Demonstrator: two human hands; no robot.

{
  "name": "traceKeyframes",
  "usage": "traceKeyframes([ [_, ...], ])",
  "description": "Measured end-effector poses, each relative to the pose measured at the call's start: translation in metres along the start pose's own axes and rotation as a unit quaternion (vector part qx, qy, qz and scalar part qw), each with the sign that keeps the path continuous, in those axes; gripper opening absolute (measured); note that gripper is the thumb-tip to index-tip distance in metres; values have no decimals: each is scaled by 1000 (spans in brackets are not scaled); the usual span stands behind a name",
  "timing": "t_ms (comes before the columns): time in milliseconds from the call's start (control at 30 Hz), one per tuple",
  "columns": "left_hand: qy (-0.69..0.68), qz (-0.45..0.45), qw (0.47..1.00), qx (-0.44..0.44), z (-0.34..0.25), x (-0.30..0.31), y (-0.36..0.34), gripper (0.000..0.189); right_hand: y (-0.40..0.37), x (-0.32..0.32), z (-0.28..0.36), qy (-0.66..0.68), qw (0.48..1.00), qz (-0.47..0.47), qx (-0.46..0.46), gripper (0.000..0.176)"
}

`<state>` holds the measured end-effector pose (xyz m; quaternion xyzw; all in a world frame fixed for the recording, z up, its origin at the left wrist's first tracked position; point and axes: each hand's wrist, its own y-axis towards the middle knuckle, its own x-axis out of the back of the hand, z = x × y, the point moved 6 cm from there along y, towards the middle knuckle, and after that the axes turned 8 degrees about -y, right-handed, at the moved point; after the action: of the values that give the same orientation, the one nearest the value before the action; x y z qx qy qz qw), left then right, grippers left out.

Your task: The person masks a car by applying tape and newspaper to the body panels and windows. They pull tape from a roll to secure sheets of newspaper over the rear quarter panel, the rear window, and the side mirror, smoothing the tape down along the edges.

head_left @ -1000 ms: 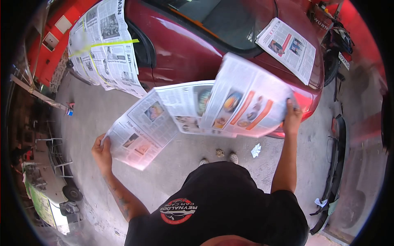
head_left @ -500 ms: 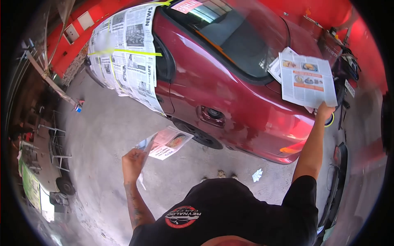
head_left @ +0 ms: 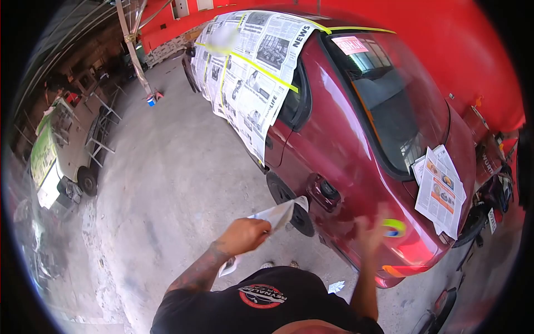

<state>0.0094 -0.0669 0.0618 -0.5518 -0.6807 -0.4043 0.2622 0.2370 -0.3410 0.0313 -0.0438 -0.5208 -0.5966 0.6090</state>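
My left hand (head_left: 245,236) is closed on a folded newspaper sheet (head_left: 278,214), held in front of the rear wheel. Blurred by motion, my right hand (head_left: 368,236) is beside the car's rear quarter with a roll of yellow-green masking tape (head_left: 394,227) at its fingers; the exact grip is smeared. A stack of newspaper (head_left: 439,189) lies on the trunk lid below the rear window. Newspaper sheets (head_left: 261,61) joined with yellow-green tape strips cover the front side windows of the dark red car (head_left: 345,128). The fuel flap area (head_left: 324,192) is open near both hands.
Concrete floor (head_left: 167,167) runs along the car's side. A green and white vehicle (head_left: 61,145) and metal stands (head_left: 103,131) are at the left. A post (head_left: 133,55) rises behind. A crumpled paper (head_left: 336,286) lies near my feet. A black car part (head_left: 439,314) is at lower right.
My right hand has let go of the newspaper stack and moved left with the tape roll. My left hand has brought its sheet closer to the car. The view has turned left.
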Motion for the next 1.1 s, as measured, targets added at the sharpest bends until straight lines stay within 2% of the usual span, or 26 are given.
traceKeyframes([
  [67, 15, 63, 996, -54, -21, -16, 10, 13, -37, -39, 82, 100, 973, 130, 161, 89],
  [100, 38, 99, 991, -77, -31, -22, 14, 15, -57, -53, 107, 164, 954, 167, 186, 85],
  [133, 60, 136, 984, -100, -38, -26, 15, 17, -64, -52, 133, 167, 940, 180, 236, 72],
  [167, 64, 131, 983, -112, -41, -25, 15, 18, -70, -48, 149, 168, 924, 193, 284, 59],
  [267, 89, 119, 979, -140, -47, -19, 21, 22, -89, -80, 136, 175, 895, 291, 291, 30],
  [333, 124, 113, 976, -137, -49, -13, 27, 23, -82, -67, 135, 147, 927, 239, 247, 21],
  [367, 72, 49, 984, -154, -59, -1, 31, 23, -80, -61, 134, 132, 941, 214, 226, 16],
  [433, -32, -77, 980, -183, -86, 28, 41, 21, -78, -75, 111, 137, 958, 220, 122, 18],
  [500, -203, -89, 961, -165, -89, 28, 37, 18, -68, -74, 98, 97, 967, 237, 18, 18],
  [533, -286, -93, 941, -153, -88, 27, 34, 17, -58, -66, 99, 113, 976, 183, 23, 21],
  [567, -341, -45, 936, -73, -80, 16, 33, 16, -50, -55, 99, 164, 970, 181, -7, 19],
  [633, -436, 56, 894, 88, -64, -12, 28, 15, -45, -58, 83, 220, 963, 130, -83, 19],
  [667, -390, 73, 908, 133, -51, -30, 29, 37, -44, -55, 79, 251, 955, 123, -97, 23],
  [767, -400, -32, 904, 149, -35, -49, 33, 67, -41, -41, 95, 283, 934, 176, -130, 30],
  [800, -432, 14, 889, 153, -31, -57, 37, 86, -42, -41, 104, 340, 929, 128, -70, 34],
  [833, -495, 11, 858, 139, -30, -62, 39, 85, -49, -50, 101, 303, 937, 164, -58, 31],
  [933, -655, 7, 748, 109, -35, -76, 41, 80, -58, -48, 117, 357, 912, 199, -39, 17],
  [1033, -624, 8, 779, 63, -40, -75, 40, 77, -52, -37, 126, 382, 901, 205, -14, 11],
  [1100, -587, -7, 805, 86, -30, -75, 38, 52, -49, -37, 124, 364, 907, 210, -13, 11],
])
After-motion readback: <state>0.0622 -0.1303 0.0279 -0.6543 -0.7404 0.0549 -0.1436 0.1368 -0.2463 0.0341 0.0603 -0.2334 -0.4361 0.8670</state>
